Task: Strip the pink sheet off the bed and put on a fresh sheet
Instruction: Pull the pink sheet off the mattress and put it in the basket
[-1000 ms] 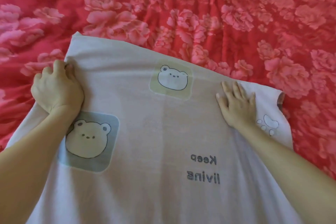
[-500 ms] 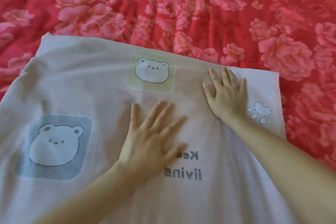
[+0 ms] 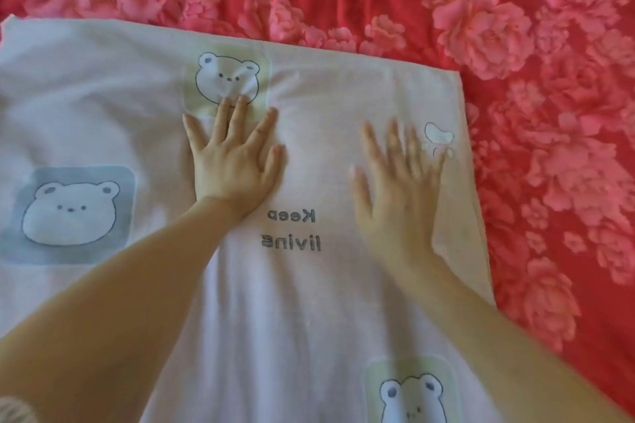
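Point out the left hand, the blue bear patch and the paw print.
left hand [image 3: 233, 163]: head view, back of the hand.
blue bear patch [image 3: 68, 213]: head view, the bear's face.
paw print [image 3: 438, 136]: head view, its large pad.

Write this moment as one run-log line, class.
left hand: flat on pale bear-print fabric sheet | right hand: flat on sheet, blurred | sheet: spread over red rose-print bedding

Both arms bare here: left forearm [image 3: 113, 288] and right forearm [image 3: 498, 330] show skin to the frame edge, left grip [image 3: 233, 161] sharp with short nails, right grip [image 3: 398, 182] blurred.
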A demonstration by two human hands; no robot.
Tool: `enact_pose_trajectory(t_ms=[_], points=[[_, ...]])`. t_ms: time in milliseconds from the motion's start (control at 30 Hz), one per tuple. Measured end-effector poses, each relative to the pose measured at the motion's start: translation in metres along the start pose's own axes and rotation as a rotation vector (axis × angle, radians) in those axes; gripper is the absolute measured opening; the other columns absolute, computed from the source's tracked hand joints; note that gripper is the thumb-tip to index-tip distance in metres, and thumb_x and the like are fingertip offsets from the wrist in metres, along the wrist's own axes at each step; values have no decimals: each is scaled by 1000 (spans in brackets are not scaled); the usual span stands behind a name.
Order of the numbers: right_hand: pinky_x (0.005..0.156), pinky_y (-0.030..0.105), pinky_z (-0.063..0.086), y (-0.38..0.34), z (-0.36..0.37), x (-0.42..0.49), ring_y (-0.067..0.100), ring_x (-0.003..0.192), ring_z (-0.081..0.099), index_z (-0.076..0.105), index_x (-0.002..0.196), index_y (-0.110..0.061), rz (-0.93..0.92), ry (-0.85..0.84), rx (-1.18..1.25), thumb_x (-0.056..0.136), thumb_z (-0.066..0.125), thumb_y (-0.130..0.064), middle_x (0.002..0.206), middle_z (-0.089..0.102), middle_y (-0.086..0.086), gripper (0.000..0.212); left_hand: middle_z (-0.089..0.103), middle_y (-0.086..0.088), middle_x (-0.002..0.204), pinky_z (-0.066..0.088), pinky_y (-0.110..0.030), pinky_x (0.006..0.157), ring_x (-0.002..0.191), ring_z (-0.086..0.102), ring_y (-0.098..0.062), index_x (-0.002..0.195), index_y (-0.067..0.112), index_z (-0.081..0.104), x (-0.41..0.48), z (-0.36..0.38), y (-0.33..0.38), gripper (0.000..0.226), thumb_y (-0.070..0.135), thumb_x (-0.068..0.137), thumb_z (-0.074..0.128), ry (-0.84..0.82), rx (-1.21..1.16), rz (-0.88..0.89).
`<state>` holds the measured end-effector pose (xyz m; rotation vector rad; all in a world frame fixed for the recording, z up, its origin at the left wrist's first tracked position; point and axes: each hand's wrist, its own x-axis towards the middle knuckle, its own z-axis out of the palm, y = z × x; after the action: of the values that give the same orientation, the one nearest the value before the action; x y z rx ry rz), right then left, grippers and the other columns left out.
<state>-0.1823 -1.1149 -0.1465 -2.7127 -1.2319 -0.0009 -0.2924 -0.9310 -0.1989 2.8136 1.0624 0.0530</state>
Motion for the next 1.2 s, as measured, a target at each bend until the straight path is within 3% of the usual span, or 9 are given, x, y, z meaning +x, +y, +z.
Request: enact_pose_trajectory(t_ms=[100, 167, 233, 433, 567, 733, 900, 1067, 1200], points=[[106, 63, 26, -15, -1, -170, 29, 140, 31, 36, 144, -29, -283, -168, 17, 90, 41, -50, 153, 30, 9, 58, 18, -6, 158, -1, -66, 110, 146, 8, -24, 147, 38, 23, -1, 0, -1, 55, 56, 95, 19, 4, -5, -4], [104, 60, 32, 35, 8, -220, 28, 140, 31, 34, 145, -22, -150, -161, -53, 94, 34, -49, 152, 29, 11, 57, 17, -7, 158, -1, -66, 110, 146, 8, -24, 147, 38, 21, -1, 1, -1, 55, 55, 95, 19, 16, 4, -1], [108, 57, 28, 64, 12, -228, 32, 141, 27, 30, 145, -15, 4, -136, -69, 97, 24, -48, 151, 30, 17, 59, 17, -7, 158, -1, -65, 111, 146, 9, -25, 147, 38, 21, 0, 0, -1, 55, 55, 95, 18, 15, 13, 5], [114, 54, 21, 62, 26, -231, 31, 143, 24, 28, 145, -13, -25, -19, -12, 98, 21, -44, 151, 32, 18, 57, 11, -6, 159, 0, -66, 111, 147, 5, -26, 149, 38, 11, 0, -3, -1, 60, 58, 92, 7, -54, 105, -3], [114, 53, 20, 64, 29, -230, 29, 143, 23, 31, 146, -14, -22, 41, 6, 98, 19, -43, 152, 31, 15, 57, -1, -9, 159, 0, -68, 109, 146, -4, -30, 151, 34, -1, -25, -26, 43, 58, 50, 96, 5, -258, 85, -216], [117, 49, 15, 68, 32, -231, 28, 144, 23, 34, 146, -16, -11, 64, -8, 97, 23, -39, 152, 31, 14, 56, 8, -8, 159, 1, -69, 108, 146, 3, -32, 150, 36, 12, -262, -22, 112, 57, 55, 96, 16, -167, -29, 98], [118, 47, 9, 61, 25, -233, 26, 144, 20, 30, 148, -21, 49, 5, -101, 98, 20, -44, 154, 28, 11, 56, 22, -7, 156, -1, -62, 112, 145, 11, -31, 147, 29, 22, -439, -5, 111, 57, 46, 94, 30, -190, -57, -92], [113, 58, 12, -29, -8, -320, 34, 140, 28, 26, 149, -27, 364, 56, 39, 96, 22, -43, 152, 30, 15, 56, 28, -4, 154, 3, -58, 114, 144, 16, -24, 146, 29, 26, -542, -17, 81, 54, 43, 94, 26, -267, -55, -108], [113, 59, 14, -97, -11, -492, 30, 140, 31, 35, 145, -27, -129, -160, 42, 92, 37, -43, 150, 36, 11, 56, 30, -5, 153, 4, -57, 114, 143, 21, -26, 144, 27, 30, -624, -27, 37, 56, 44, 91, 27, -320, -36, -240]])
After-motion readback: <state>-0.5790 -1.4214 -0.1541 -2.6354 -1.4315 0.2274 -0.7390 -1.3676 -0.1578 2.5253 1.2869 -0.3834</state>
